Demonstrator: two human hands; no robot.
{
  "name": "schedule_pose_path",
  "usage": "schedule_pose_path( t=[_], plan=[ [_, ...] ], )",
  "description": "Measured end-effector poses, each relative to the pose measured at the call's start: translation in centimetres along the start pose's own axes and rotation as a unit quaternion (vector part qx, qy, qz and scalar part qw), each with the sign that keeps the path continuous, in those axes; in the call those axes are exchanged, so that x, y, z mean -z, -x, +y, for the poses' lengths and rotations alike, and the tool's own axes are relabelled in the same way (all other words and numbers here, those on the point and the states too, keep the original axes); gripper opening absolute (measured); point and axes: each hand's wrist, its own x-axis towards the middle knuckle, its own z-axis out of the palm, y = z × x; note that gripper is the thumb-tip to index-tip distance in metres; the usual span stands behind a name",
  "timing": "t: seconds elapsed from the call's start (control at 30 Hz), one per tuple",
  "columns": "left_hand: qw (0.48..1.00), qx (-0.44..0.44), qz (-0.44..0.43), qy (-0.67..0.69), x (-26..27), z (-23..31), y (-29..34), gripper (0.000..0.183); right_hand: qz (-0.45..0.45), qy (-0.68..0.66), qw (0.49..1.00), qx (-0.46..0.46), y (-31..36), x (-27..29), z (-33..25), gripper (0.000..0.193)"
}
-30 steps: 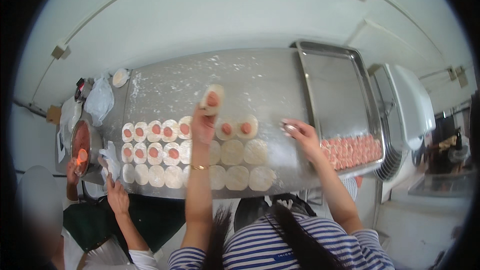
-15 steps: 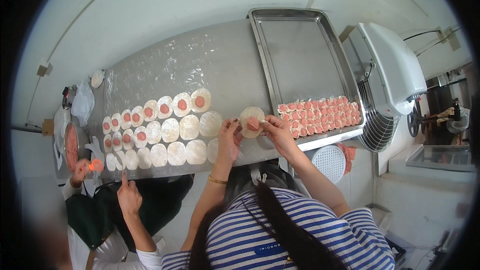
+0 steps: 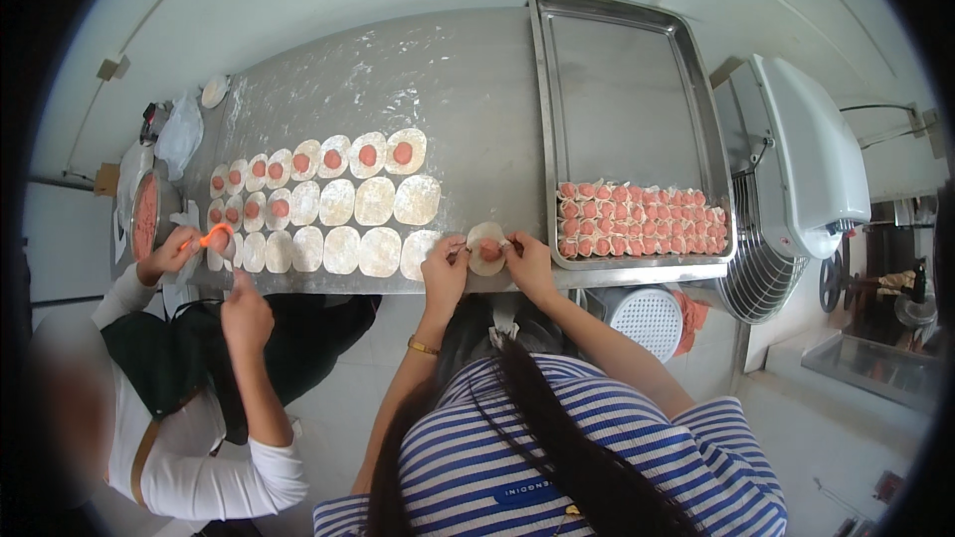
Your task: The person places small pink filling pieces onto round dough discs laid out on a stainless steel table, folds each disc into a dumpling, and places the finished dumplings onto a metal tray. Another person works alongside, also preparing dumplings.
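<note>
Between my two hands is a round dough wrapper (image 3: 484, 237) with a lump of pink filling on it, held just above the table's near edge. My left hand (image 3: 444, 270) pinches the wrapper's left edge between its fingertips. On the opposite edge, the fingers of my right hand (image 3: 529, 265) are closed in the same way. To the left, flat wrappers lie in three rows, the far row topped with pink filling. A metal tray (image 3: 553, 129) at the right holds rows of pleated, open-topped dumplings (image 3: 642, 221) in its near part.
At the left, a co-worker's hand (image 3: 177, 249) holds an orange tool (image 3: 214, 235) over the wrappers, the other hand (image 3: 246, 313) close by. A bowl of pink filling (image 3: 146, 214) stands beside them. A white mixer (image 3: 801, 144) is right of the tray; a perforated stool (image 3: 645, 326) is below.
My view has shifted a little. The wrapper in my hands looks narrower, its sides drawn in, and my hands are closer together. The co-worker's orange tool has moved rightward over the wrappers.
</note>
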Motion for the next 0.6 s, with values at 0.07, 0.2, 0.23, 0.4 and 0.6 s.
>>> schedule_pose_path(
  t=[0.07, 0.2, 0.23, 0.4, 0.6],
  plan=[
    [1.0, -0.001, -0.011, 0.014, -0.1, -0.3, 0.3, 0.026, -0.009, -0.029, 1.0, -0.006, 0.1, 0.1, 0.1, 0.015],
    [0.982, 0.037, -0.04, 0.181, -0.5, 0.0, 0.9, 0.028, -0.04, -0.133, 0.99, 0.007, 0.4, 0.0, 1.3, 0.019],
    [0.98, 0.037, -0.049, 0.189, -0.5, 1.3, 1.3, 0.027, -0.051, -0.152, 0.987, 0.012, 0.5, 0.1, 1.4, 0.021],
    [0.965, 0.047, -0.076, 0.246, -0.7, 1.7, 1.5, 0.025, -0.059, -0.134, 0.987, 0.058, 0.5, 0.5, 0.9, 0.025],
    [0.952, 0.083, -0.062, 0.289, -0.3, 2.6, 1.2, 0.013, -0.076, -0.299, 0.951, -0.018, -0.3, 0.6, 0.0, 0.02]
  ],
)
